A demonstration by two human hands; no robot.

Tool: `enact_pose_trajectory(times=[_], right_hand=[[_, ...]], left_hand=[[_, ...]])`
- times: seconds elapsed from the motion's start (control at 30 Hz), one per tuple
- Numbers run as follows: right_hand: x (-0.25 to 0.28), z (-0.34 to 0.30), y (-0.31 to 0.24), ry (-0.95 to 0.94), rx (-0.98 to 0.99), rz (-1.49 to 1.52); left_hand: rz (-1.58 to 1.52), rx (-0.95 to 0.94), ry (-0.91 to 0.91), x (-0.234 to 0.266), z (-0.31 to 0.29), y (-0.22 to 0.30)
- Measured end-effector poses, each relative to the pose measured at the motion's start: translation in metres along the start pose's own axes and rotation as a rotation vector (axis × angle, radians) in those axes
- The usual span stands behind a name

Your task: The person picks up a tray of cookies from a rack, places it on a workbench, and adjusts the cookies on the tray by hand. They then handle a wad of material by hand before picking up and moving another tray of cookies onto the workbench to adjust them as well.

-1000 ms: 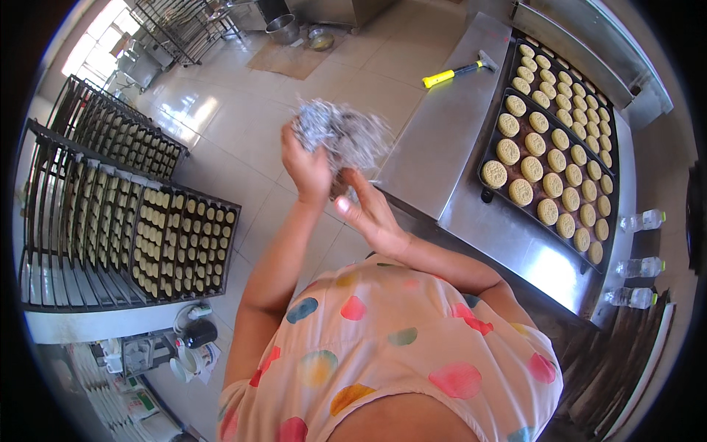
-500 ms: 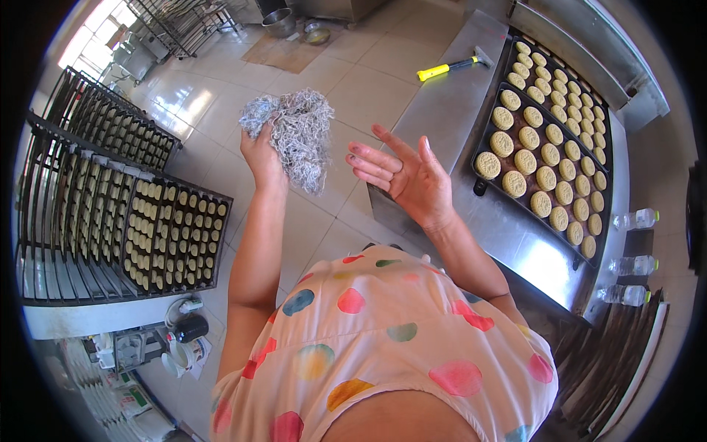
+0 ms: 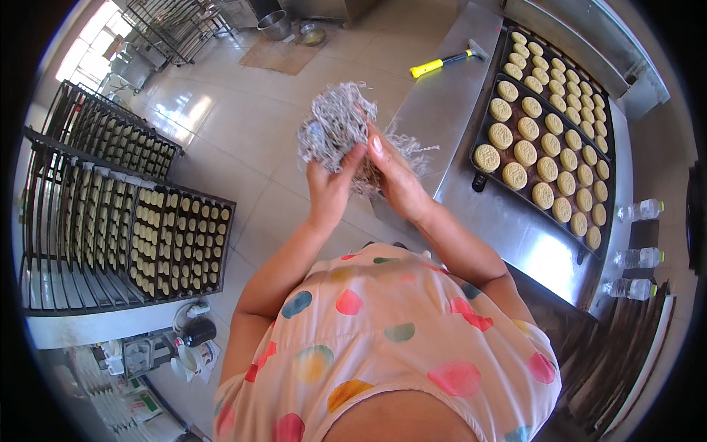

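Right hand: comes back onto the shaggy gray rag since the frame half a second ago, when it stood open and apart from it; it now grips the right part of the bundle, thumb showing, other fingers partly hidden.
Left hand: also shifts rightward since then, toward the other hand; it grips the rag from its lower left, thumb along the near side, remaining fingers mostly covered.
Rag: sits bunched between both hands, raised in front of the body; loose strands stick out past the right hand and hang between the wrists.
Shirt: pale, with colored spots, below the forearms.
Bench: bare metal, to the right of the hands.
Hammer: yellow and black handle, lying on the far part of the bench, its head pointing right.
Near tray: dark, on the bench, carrying rows of round stamped cakes.
Far tray: just beyond the near one, with more such cakes.
Bottles: three, clear plastic, lying along the right side of the bench.
Rack: at left, filled with trays of pale pieces; another stands behind it.
Metal bowl: at the top, on the floor beside a brown mat.
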State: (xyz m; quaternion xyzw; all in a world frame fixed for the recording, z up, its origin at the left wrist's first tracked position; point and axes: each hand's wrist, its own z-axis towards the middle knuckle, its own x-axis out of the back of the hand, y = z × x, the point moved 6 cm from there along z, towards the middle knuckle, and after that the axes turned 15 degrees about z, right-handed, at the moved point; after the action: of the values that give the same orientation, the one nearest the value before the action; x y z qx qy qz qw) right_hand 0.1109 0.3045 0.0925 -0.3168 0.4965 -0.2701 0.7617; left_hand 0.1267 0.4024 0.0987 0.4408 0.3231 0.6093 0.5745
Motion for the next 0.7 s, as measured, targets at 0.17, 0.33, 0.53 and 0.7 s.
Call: enact_pose_trajectory(times=[0.17, 0.33, 0.53, 0.7], right_hand=[[-0.016, -0.001, 0.003, 0.037, -0.080, -0.125], [-0.027, 0.004, 0.007, -0.120, 0.039, -0.424], [-0.025, 0.004, 0.015, -0.173, 0.196, -0.585], [-0.020, -0.005, 0.012, -0.216, 0.136, -0.586]], left_hand=[[-0.122, 0.161, 0.235, 0.016, 0.016, -0.005], [0.377, -0.039, 0.256, 0.037, 0.018, 0.002], [-0.178, 0.324, 0.223, 0.051, 0.024, -0.040], [-0.247, 0.404, 0.088, 0.050, 0.021, -0.062]])
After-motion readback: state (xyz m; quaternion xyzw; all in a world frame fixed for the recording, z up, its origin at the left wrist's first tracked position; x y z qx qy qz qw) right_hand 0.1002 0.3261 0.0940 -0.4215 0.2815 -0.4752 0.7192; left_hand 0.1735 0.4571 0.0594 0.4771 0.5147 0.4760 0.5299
